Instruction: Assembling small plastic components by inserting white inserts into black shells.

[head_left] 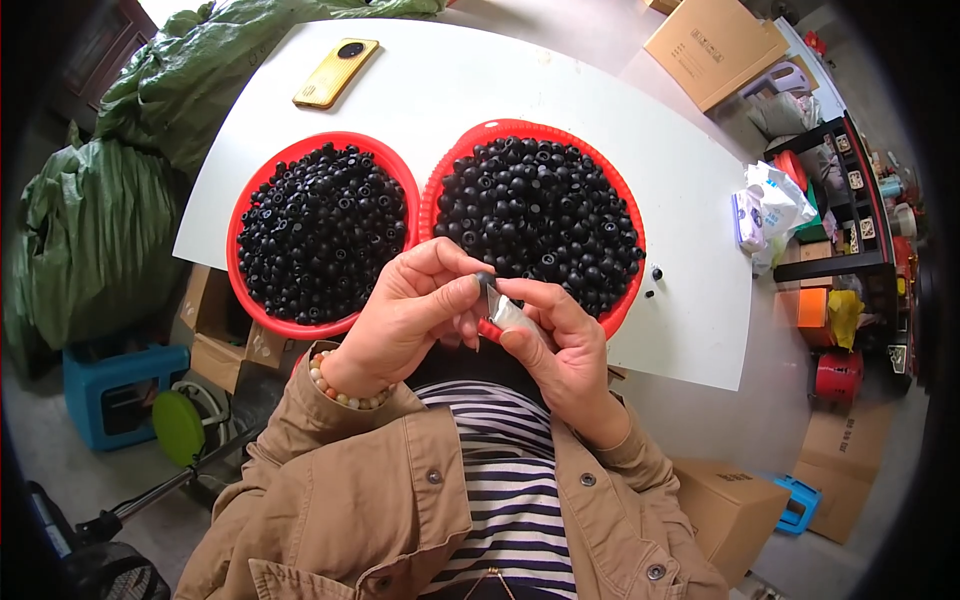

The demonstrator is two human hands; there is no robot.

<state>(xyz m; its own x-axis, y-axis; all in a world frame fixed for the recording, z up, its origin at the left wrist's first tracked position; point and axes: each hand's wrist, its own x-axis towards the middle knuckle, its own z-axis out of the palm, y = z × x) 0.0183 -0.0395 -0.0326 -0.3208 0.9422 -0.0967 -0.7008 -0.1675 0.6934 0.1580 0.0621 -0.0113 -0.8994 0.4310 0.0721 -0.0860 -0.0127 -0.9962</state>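
Observation:
My left hand (412,305) pinches one small black rounded part (485,279) between thumb and forefinger, over the front rim of the right basin. My right hand (568,348) is closed on a small knife (512,316); its bare metal blade points up against the black part, and white material wraps its lower portion. A bit of red shows under the blade; whether it belongs to the knife or the basin I cannot tell. Behind my hands, the right red basin (432,190) and the left red basin (236,250) are heaped with small black hollow parts.
Both basins stand on a white table (690,300). A yellow phone (337,73) lies at its far left, and two loose black pieces (656,273) sit right of the basins. Green sacks (90,240) crowd the left. A cardboard box (725,510) is at my right; a shelf (850,200) stands beyond.

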